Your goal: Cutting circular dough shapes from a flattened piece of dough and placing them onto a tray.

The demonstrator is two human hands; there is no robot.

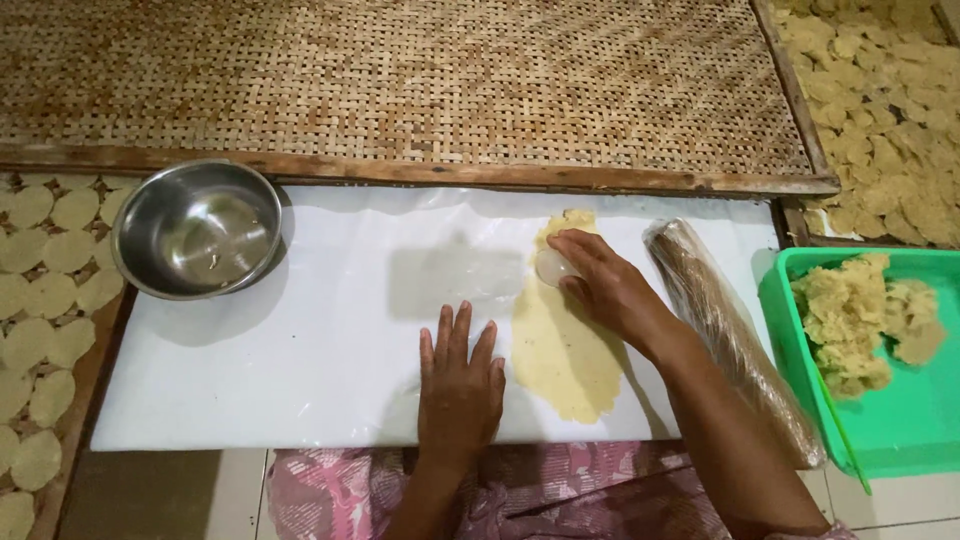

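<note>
A flattened sheet of pale yellow dough (pixel 562 360) lies on a white plastic-covered board (pixel 300 360). My right hand (pixel 600 285) presses a small round whitish cutter (pixel 552 268) onto the dough near its far end. My left hand (pixel 460 385) rests flat, fingers spread, on the board just left of the dough. A clear plastic sheet (pixel 455 280) lies on the board beyond my left hand.
A steel bowl (pixel 197 228) sits at the board's far left. A plastic-wrapped rolling pin (pixel 735 340) lies right of the dough. A green tray (pixel 900 420) holds lumps of dough (pixel 860 310). Round dough discs (pixel 50 300) cover a mat at left. A woven bamboo tray (pixel 400 80) lies beyond.
</note>
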